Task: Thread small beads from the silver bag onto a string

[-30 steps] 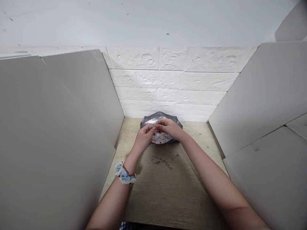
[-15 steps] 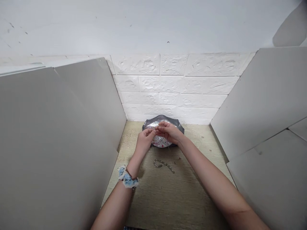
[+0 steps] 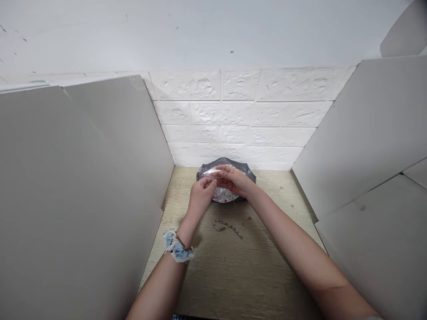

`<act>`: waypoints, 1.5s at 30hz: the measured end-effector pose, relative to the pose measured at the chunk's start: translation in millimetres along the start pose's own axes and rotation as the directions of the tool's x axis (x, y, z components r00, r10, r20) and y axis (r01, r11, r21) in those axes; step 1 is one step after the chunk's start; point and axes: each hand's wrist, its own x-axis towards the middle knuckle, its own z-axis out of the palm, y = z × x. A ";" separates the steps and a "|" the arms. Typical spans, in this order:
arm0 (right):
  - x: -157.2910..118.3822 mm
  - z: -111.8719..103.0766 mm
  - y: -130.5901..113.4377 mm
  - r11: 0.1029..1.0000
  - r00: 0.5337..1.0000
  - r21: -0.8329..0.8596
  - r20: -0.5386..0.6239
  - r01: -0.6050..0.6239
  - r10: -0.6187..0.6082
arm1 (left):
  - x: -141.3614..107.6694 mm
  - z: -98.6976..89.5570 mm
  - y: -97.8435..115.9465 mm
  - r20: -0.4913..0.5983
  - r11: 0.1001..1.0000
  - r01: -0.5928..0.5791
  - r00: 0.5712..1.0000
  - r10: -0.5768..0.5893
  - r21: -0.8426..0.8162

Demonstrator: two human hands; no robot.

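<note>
Both hands hover close together over an open silvery bag [image 3: 248, 171], partly covering it. Its middle holds small multicoloured beads [image 3: 225, 195], one red. My left hand [image 3: 203, 190] is closed in a pinch; whatever lies between its fingertips is too small to make out. Beside it on the right, my right hand [image 3: 233, 180] has curved fingers with thumb and fingertips near each other, pinching something I cannot make out. A blue scrunchie with white lace trim [image 3: 180, 250] circles my left wrist. Nearer me, a curled strand of greyish beads [image 3: 228, 226] lies on the table.
The pale wooden tabletop [image 3: 230, 275] is boxed in by a grey panel [image 3: 100, 178] on the left and another grey panel [image 3: 367, 133] on the right. A white brick-pattern wall [image 3: 233, 113] closes the back. Tiny bits [image 3: 281, 187] lie at the right.
My right hand's fingertips have lifted and parted slightly from my left hand's pinch. The left hand stays nearly in place. The whole view has shifted a little.
</note>
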 end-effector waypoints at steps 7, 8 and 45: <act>-3.4 8.2 -0.4 0.999 0.999 0.027 0.030 0.025 -0.026 | -3.0 -0.2 5.8 -0.023 1.000 0.009 1.000 -0.010 -0.022; -3.7 9.4 0.1 0.999 0.999 0.042 0.040 0.027 -0.029 | -3.4 -0.5 6.5 -0.033 0.999 0.007 0.999 -0.008 -0.032; -13.9 22.2 -15.6 0.983 0.995 -0.155 0.014 0.102 -0.102 | -6.6 -1.7 7.0 -0.099 0.993 -0.103 0.989 0.108 0.055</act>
